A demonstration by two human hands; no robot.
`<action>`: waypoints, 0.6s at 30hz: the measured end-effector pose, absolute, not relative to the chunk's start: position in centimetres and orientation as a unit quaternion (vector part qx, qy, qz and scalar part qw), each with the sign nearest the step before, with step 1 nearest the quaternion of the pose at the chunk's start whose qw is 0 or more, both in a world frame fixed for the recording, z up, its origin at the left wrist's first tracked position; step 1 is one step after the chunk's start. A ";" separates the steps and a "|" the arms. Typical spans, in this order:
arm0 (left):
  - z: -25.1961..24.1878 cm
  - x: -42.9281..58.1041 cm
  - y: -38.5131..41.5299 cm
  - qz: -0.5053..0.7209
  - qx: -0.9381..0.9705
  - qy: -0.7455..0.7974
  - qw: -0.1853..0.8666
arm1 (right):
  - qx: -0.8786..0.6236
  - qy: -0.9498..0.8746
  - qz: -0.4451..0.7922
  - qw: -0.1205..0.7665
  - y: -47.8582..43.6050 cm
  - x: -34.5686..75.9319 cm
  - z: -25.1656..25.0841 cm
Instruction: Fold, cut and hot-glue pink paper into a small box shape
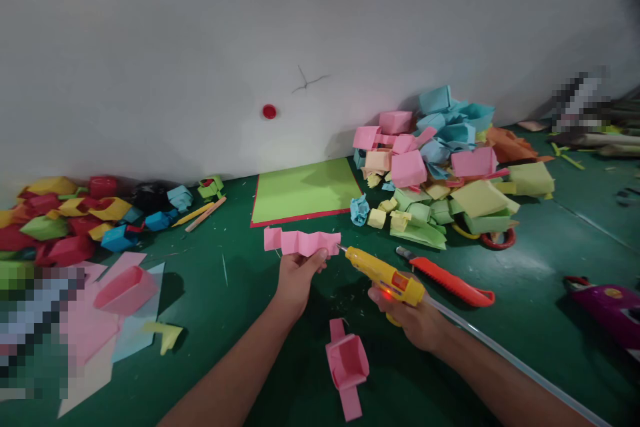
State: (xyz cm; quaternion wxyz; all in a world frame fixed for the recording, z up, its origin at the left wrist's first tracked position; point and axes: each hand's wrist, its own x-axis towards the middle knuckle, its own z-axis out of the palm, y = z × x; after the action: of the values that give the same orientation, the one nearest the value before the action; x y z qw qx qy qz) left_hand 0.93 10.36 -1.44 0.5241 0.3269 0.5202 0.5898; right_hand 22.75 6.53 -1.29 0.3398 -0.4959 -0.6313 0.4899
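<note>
My left hand [299,278] pinches a folded pink paper strip [300,242] by its lower edge, thumb in front. In my right hand [407,317] is a yellow hot glue gun [383,273] with a lit red light and a long clear glue stick [515,350] running out of its back. The gun's metal nozzle meets or nearly meets the strip's right end; I cannot tell whether they touch. Below, on the green table, lies a pink paper box [349,361] with a tab sticking out at each end.
A red utility knife [453,280] lies right of the glue gun. Folded paper pieces [435,173] heap up at back right, more colourful ones [70,213] at left. A green sheet with red border [307,192] lies against the white wall [210,67]. Scissors [500,238] are partly hidden.
</note>
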 end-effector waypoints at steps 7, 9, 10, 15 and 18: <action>-1.0 1.1 10.3 0.593 0.322 0.519 0.524 | -0.499 -0.628 0.497 0.330 6.4 22.8 -1.1; -1.0 1.1 10.3 0.593 0.321 0.519 0.525 | -0.495 -0.628 0.502 0.329 6.4 22.8 -0.8; -1.0 1.1 10.3 0.593 0.320 0.519 0.526 | -0.494 -0.628 0.504 0.328 6.4 22.7 -0.7; -1.1 1.1 10.4 0.596 0.322 0.513 0.527 | -0.491 -0.620 0.519 0.324 6.5 22.6 -0.6; -1.0 1.1 10.3 0.597 0.321 0.512 0.527 | -0.485 -0.622 0.522 0.325 6.6 22.7 -0.8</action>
State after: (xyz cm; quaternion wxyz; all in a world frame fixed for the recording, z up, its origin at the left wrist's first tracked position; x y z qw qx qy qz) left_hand 1.14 10.35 -0.97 0.5272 0.3213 0.5117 0.5974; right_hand 22.67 6.57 -0.77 0.3252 -0.4845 -0.6223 0.5217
